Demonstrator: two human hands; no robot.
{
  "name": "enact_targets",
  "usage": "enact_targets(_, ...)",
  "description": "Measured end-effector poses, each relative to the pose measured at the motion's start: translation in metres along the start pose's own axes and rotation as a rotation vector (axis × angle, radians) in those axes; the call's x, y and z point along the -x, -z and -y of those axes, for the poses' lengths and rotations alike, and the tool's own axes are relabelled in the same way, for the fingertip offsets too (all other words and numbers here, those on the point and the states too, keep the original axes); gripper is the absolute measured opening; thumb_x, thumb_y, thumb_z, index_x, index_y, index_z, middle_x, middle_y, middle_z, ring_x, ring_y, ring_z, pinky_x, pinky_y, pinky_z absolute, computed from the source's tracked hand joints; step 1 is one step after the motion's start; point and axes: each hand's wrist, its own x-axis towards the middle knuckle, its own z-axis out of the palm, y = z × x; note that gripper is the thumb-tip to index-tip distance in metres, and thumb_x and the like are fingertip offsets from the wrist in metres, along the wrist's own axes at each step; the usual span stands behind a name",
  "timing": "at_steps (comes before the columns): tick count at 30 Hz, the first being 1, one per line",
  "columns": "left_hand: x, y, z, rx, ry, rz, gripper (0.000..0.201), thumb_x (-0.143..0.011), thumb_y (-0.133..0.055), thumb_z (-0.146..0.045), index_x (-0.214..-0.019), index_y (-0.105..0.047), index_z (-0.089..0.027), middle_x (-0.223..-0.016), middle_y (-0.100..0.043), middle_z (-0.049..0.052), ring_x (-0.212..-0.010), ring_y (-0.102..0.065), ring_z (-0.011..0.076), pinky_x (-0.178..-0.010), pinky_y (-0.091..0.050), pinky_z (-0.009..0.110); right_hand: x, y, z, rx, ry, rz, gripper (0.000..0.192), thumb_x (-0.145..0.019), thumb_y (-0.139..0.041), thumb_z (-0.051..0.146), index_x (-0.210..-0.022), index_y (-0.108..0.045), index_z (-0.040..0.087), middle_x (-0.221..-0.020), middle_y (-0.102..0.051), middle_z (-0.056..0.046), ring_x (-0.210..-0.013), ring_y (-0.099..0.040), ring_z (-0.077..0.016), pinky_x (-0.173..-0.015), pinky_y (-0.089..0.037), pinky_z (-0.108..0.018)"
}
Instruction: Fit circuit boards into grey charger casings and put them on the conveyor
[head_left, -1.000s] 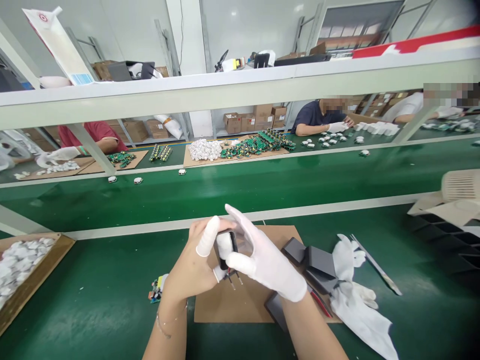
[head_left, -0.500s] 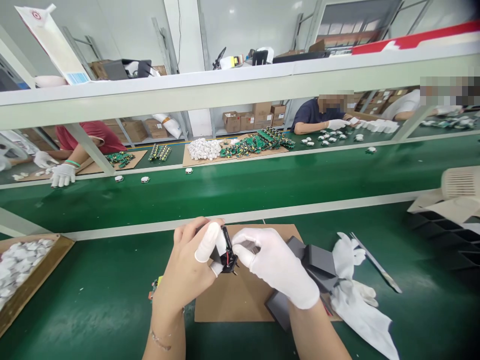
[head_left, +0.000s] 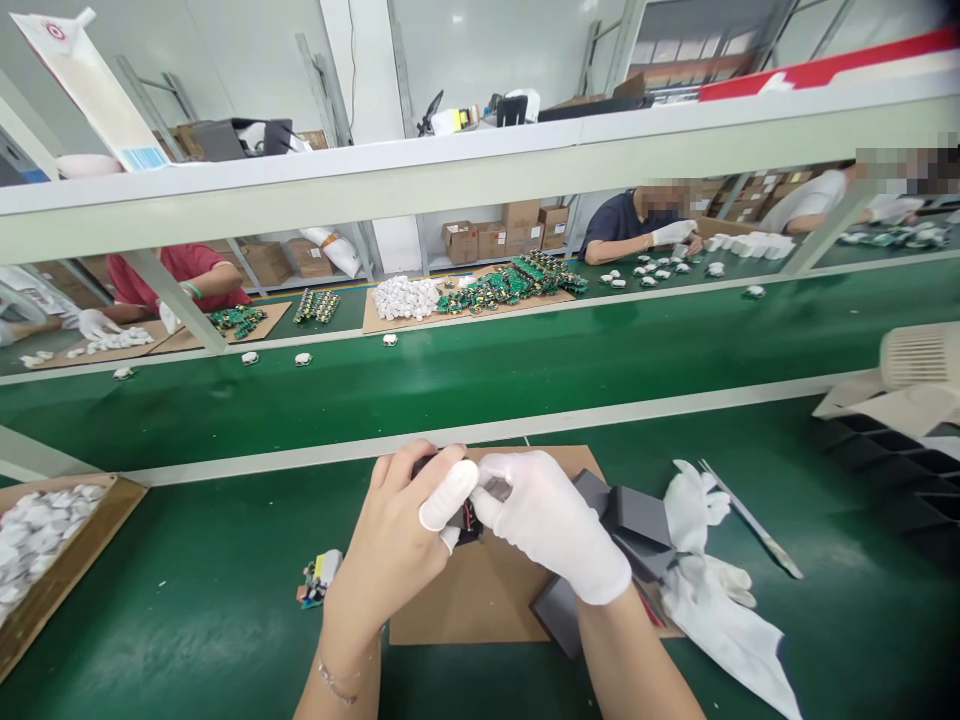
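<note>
Plainly, the left hand curls around a black casing.

legible text: none; marks and labels as follows.

item 1. white pack, upper left, on the high shelf: red ring emblem with a centre dot, near the top; pale blue block of upright lines, barcode-like, at the foot; digits too small to read.

item 2. cartons, on the rear rack: small white labels; print too small to read.

item 3. red-and-white strip, right end of the high shelf: white jagged figure on red ground; meaning cannot be told.
</note>
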Motion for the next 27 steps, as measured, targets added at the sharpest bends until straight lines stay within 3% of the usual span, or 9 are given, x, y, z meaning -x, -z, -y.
enact_targets(6, -0.003, -0.002, -0.003, 0.091, 0.007, 0.089, 0.055, -0.073, -0.041, 0.004, -0.12, -0.044, -0.024, -0.111, -0.057, 0.006, -0.107, -0.046, 0.0246, -0.087, -0.04, 0.037, 0.0, 0.004, 0.001, -0.139, -0.079, -0.053, 0.014, -0.075, -0.052, 0.019, -0.061, -0.053, 0.019, -0.054, -0.053, 0.005, -0.048, -0.045, -0.0091, -0.046, -0.033, -0.02)
enact_targets(12, -0.006, -0.004, -0.005, 0.167, -0.01, 0.123, 0.054, -0.075, -0.044, 0.002, -0.122, -0.043, -0.026, -0.115, -0.058, 0.005, -0.111, -0.044, 0.0249, -0.09, -0.041, 0.038, 0.0, 0.007, 0.002, -0.26, -0.004, -0.159, 0.01, -0.077, -0.053, 0.02, -0.069, -0.058, 0.019, -0.061, -0.061, 0.002, -0.055, -0.055, -0.012, -0.054, -0.042, -0.022)
enact_targets(16, -0.005, 0.002, 0.0, 0.21, 0.024, 0.103, 0.059, -0.07, -0.046, 0.002, -0.122, -0.043, -0.027, -0.111, -0.055, 0.005, -0.109, -0.047, 0.0224, -0.089, -0.043, 0.035, 0.002, 0.003, 0.007, -0.143, -0.045, -0.159, 0.013, -0.078, -0.047, 0.02, -0.065, -0.05, 0.021, -0.058, -0.058, 0.003, -0.054, -0.054, -0.0119, -0.051, -0.038, -0.021)
enact_targets(22, 0.002, 0.007, 0.01, 0.146, 0.073, 0.01, 0.06, -0.068, -0.049, 0.0, -0.122, -0.045, -0.026, -0.113, -0.048, 0.007, -0.106, -0.049, 0.0226, -0.086, -0.045, 0.036, 0.003, -0.004, 0.01, 0.064, -0.009, 0.007, 0.016, -0.078, -0.046, 0.02, -0.063, -0.045, 0.021, -0.051, -0.056, 0.005, -0.042, -0.046, -0.0087, -0.048, -0.031, -0.022)
enact_targets(27, 0.001, 0.005, 0.006, 0.166, 0.051, 0.051, 0.062, -0.068, -0.05, 0.001, -0.123, -0.044, -0.025, -0.113, -0.051, 0.007, -0.108, -0.048, 0.0242, -0.087, -0.045, 0.038, 0.005, -0.004, 0.011, 0.023, -0.053, -0.039, 0.015, -0.076, -0.048, 0.018, -0.061, -0.046, 0.02, -0.052, -0.056, 0.005, -0.043, -0.047, -0.009, -0.048, -0.032, -0.022)
